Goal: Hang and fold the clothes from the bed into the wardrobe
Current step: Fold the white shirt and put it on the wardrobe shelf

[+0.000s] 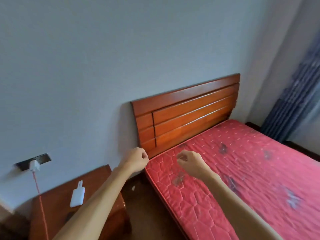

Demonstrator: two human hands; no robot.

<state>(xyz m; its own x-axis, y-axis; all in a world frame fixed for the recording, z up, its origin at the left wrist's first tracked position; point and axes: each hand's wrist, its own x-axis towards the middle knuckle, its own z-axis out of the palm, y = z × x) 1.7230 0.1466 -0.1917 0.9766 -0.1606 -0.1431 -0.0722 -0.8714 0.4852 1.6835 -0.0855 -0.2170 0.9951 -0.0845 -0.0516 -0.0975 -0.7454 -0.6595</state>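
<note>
One red quilted bed, wooden headboard at its top end. Above bed's headboard corner, right grip curled narrow, holding nothing; left grip likewise, just off bed's side. Beside bed, nightstand bearing white adapter.

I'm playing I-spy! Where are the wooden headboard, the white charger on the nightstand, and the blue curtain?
wooden headboard [190, 116]: head view, on a middle slat.
white charger [78, 196]: head view, on its flat body.
blue curtain [290, 104]: head view, on its striped folds.
</note>
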